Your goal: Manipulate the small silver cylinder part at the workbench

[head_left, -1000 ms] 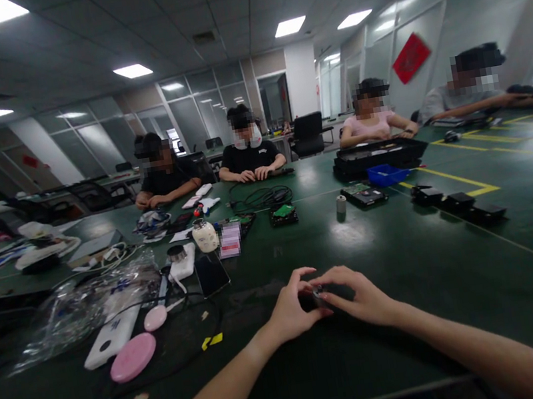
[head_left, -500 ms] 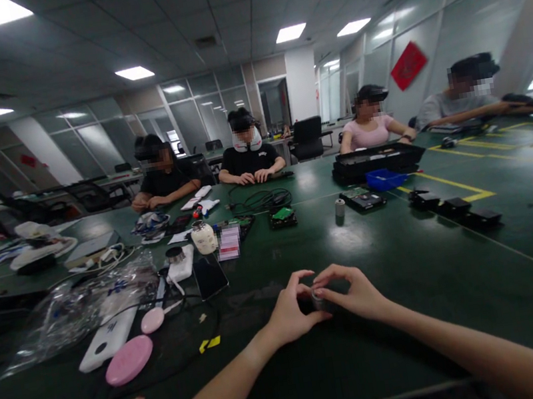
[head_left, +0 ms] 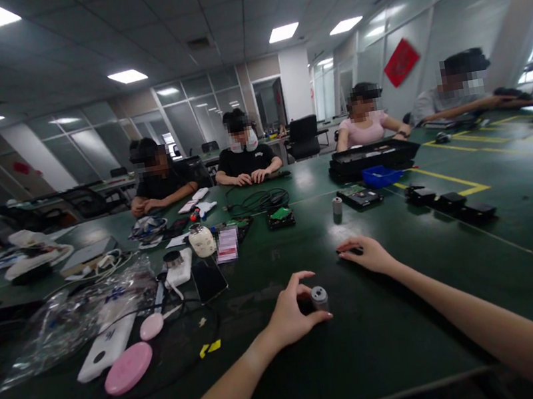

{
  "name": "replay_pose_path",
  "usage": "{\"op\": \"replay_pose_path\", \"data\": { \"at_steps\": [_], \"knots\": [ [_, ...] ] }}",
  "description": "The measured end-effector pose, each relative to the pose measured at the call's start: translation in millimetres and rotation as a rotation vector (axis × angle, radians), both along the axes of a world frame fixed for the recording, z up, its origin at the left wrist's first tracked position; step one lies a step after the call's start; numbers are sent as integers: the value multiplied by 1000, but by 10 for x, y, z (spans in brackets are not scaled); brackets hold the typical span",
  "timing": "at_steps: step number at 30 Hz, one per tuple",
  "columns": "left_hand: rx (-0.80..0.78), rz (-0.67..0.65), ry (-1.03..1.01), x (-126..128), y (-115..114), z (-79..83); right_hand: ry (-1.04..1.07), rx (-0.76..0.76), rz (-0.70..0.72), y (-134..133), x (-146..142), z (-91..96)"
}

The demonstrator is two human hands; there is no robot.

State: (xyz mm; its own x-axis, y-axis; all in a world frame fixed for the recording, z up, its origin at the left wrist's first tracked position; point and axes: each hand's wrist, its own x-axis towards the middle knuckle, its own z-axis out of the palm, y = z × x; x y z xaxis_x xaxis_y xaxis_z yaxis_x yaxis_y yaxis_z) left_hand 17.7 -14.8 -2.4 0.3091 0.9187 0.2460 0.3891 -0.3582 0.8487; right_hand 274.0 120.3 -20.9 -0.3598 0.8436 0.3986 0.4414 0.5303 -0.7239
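A small grey metal cylinder [head_left: 320,297] with holes in its top, like a small motor, stands upright on the green table. My left hand [head_left: 291,309] curls around it from the left, thumb at its near side and fingers behind. Farther forward and to the right, my right hand [head_left: 367,256] is closed in a pinch low over the table. A small dark piece [head_left: 340,252] shows at its fingertips, too small to name. Beyond that hand stands a second grey cylinder [head_left: 337,208], beside an open hard drive [head_left: 361,196].
Left lie a phone [head_left: 209,278], a pink disc [head_left: 128,368], a cream jar [head_left: 201,241], cables and clear plastic wrap [head_left: 81,309]. At right are black blocks [head_left: 449,200], a blue bin [head_left: 381,176] and a black tray [head_left: 374,159]. Several people sit across the table.
My right hand has left the cylinder's top and moved forward and right, with a small dark piece at its fingertips. The cylinder's top now shows. My left hand stays around it.
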Motion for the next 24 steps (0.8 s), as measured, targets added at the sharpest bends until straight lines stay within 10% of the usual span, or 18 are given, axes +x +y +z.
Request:
{"op": "replay_pose_path", "data": {
  "at_steps": [10, 17, 24],
  "knots": [
    [-17, 4, -10, 1, 12, -15, 143, 62, -125, -250, -269, 120],
    [-15, -9, -31, 7, 18, -29, 173, 77, 205, -905, -662, 251],
    [-3, -20, -37, 8, 25, -21, 227, 95, 270, -947, -644, 265]
  ]
}}
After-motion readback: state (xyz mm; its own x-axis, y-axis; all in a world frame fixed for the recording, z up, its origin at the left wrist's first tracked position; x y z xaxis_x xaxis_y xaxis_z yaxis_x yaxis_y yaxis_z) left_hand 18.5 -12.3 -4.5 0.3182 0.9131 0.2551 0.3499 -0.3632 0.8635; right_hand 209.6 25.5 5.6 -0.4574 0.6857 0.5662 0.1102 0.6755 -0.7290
